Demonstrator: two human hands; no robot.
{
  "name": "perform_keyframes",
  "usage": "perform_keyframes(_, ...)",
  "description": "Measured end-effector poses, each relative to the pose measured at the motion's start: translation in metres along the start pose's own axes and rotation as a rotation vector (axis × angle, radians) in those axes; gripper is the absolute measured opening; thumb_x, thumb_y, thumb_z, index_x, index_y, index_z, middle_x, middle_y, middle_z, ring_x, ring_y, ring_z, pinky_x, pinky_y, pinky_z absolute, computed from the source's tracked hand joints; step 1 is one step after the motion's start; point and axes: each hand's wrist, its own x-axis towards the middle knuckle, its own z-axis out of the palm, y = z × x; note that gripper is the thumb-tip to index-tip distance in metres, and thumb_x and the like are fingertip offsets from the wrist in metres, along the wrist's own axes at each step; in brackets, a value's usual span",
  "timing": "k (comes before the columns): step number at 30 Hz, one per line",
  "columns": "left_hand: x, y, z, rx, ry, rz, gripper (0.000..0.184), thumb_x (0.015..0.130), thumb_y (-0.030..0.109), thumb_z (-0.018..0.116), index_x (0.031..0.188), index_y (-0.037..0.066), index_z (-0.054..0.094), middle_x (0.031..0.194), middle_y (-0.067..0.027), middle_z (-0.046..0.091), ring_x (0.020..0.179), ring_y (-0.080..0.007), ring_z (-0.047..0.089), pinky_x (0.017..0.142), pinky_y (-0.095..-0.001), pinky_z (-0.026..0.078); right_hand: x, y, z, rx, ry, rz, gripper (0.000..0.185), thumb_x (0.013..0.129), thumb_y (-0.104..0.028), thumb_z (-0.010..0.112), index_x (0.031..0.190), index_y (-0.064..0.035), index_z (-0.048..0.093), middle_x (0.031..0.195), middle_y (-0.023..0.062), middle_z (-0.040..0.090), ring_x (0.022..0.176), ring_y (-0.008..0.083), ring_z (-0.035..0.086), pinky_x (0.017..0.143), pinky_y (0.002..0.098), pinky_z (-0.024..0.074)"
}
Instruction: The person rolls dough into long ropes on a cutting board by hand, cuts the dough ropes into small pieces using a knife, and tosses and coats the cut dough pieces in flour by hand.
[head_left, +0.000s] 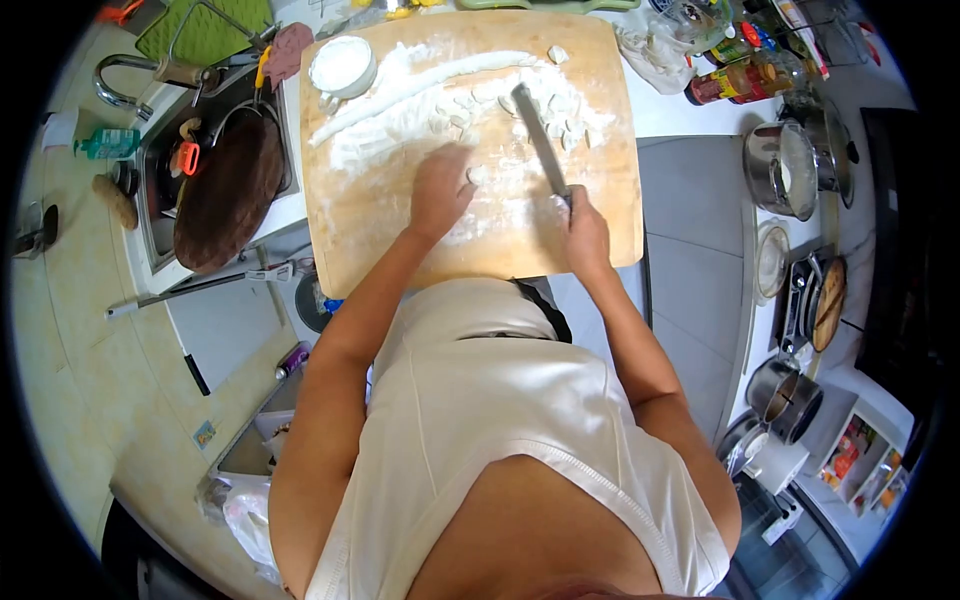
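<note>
My right hand (585, 232) is wrapped round the handle of a knife (541, 140), its blade pointing away from me and slightly left over a wooden board (370, 235). My left hand (441, 188), blurred at the fingers, is over the board beside a small white dough piece (475, 175). Whether it grips anything cannot be made out. Across the floured far part of the board lies a long dough rope (440, 75). Several cut dough pieces (560, 104) are scattered near the blade's tip. A white cup of flour (343, 68) stands at the board's far left corner.
Left of the board is a sink (155, 215) with a large dark oval item (232, 190) in it and a faucet (125, 95). Bottles (730, 82) and a plastic bag (655, 58) are at the back right. Metal pots (780, 170) stand along the right counter.
</note>
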Motion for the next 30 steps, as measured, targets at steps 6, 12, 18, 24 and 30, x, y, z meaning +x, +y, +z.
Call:
perform_keyframes(6,0.030,-0.004,0.012,0.096,0.020,-0.323,0.093,0.082,0.038,0.078,0.154,0.003,0.030,0.156,-0.0300,0.029,0.146,-0.0439,0.026,0.118,-0.0516,0.021,0.028,0.041,-0.021,-0.104,0.164,0.204,0.027,0.097,-0.022,0.057,0.113,-0.0006,0.053,0.088,0.0278,0.067,0.082,0.0463,0.065,0.073,0.0529,0.0497)
perform_keyframes(12,0.066,0.016,0.028,-0.371,-0.138,-0.059,0.079,0.086,0.031,0.075,0.152,0.010,0.037,0.160,-0.0207,0.029,0.144,-0.0379,0.034,0.117,-0.0473,0.030,0.056,0.053,-0.026,-0.056,0.171,0.122,0.030,0.097,-0.022,0.059,0.118,-0.0025,0.055,0.096,0.0257,0.069,0.085,0.0448,0.066,0.076,0.0509,0.0507)
perform_keyframes(18,0.094,-0.025,0.005,0.071,0.438,-0.112,0.042,0.088,0.019,0.069,0.126,0.005,0.061,0.136,-0.0184,0.055,0.130,-0.0368,0.048,0.110,-0.0477,0.037,0.101,0.070,-0.023,-0.286,0.306,-0.021,0.032,0.093,-0.020,0.062,0.121,-0.0059,0.056,0.107,0.0224,0.064,0.086,0.0426,0.066,0.074,0.0510,0.0515)
perform_keyframes(24,0.135,-0.115,-0.063,0.408,0.382,-0.427,0.041,0.087,0.020,0.066,0.125,0.005,0.063,0.131,-0.0210,0.057,0.125,-0.0397,0.049,0.106,-0.0503,0.038,0.133,0.094,-0.011,-0.394,0.353,-0.263,0.039,0.084,-0.010,0.066,0.123,-0.0079,0.061,0.113,0.0184,0.062,0.104,0.0350,0.059,0.085,0.0464,0.0498)
perform_keyframes(30,0.175,-0.136,-0.099,0.171,-0.106,-0.707,0.041,0.094,0.035,0.056,0.121,0.006,0.067,0.111,-0.0248,0.068,0.103,-0.0445,0.063,0.092,-0.0516,0.048,0.124,0.055,0.011,-0.265,0.393,-0.409,0.040,0.084,-0.011,0.065,0.125,-0.0096,0.062,0.129,0.0184,0.056,0.118,0.0377,0.052,0.103,0.0507,0.0389)
